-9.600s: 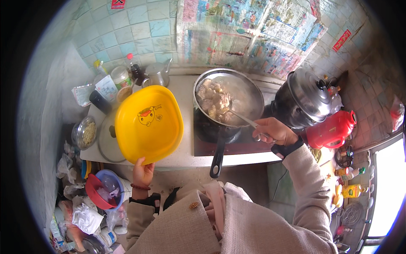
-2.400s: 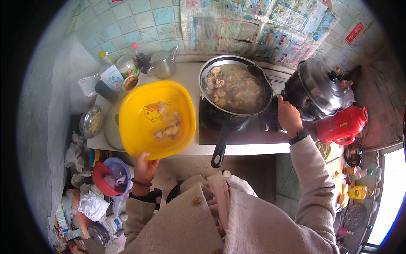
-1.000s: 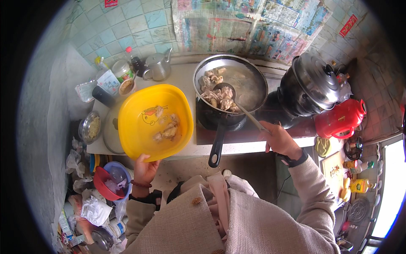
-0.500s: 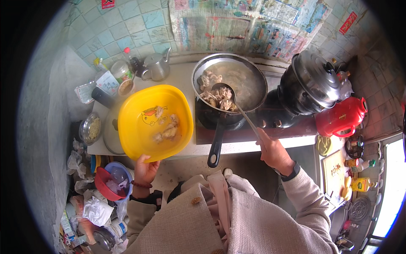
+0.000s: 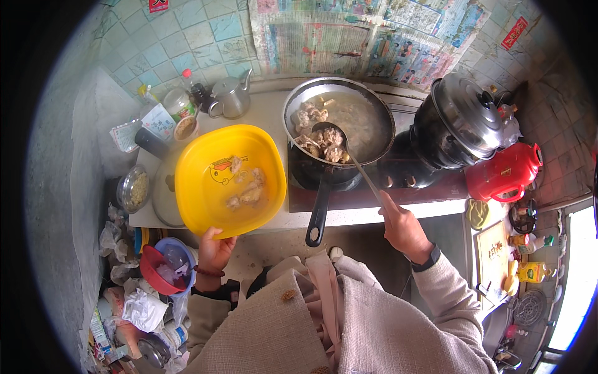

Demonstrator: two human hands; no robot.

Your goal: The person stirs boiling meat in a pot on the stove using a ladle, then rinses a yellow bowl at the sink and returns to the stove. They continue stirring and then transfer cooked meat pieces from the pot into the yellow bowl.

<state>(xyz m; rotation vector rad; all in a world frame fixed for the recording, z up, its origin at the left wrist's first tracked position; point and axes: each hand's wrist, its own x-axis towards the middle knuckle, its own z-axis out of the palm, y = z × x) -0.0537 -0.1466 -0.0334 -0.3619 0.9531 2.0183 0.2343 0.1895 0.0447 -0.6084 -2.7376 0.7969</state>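
Note:
My left hand point(image 5: 216, 250) grips the near rim of a yellow plastic basin point(image 5: 205, 199), thumb over the edge. Several pieces of cooked meat point(image 5: 251, 192) lie in a little liquid inside it. My right hand point(image 5: 403, 228) is wrapped round the long handle of a ladle point(image 5: 366, 176). The ladle's bowl is in a frying pan point(image 5: 388, 134) on the stove, near the pan's front left wall, heaped with meat chunks point(image 5: 332, 138). Cloudy broth fills the pan, with more meat at its left side. The pan's black handle point(image 5: 319, 212) points toward me, untouched.
Right of the pan stand a lidded steel pot point(image 5: 462, 121) and a red thermos point(image 5: 506, 171). Behind the basin are a metal kettle point(image 5: 231, 98) and jars point(image 5: 179, 105). A glass lid point(image 5: 163, 199) lies partly under the basin. Tubs point(image 5: 163, 269) and bags crowd the lower left.
The ladle and its meat have barely shifted within the pan, my right hand moving only slightly. The basin has edged a little to the right in my left hand.

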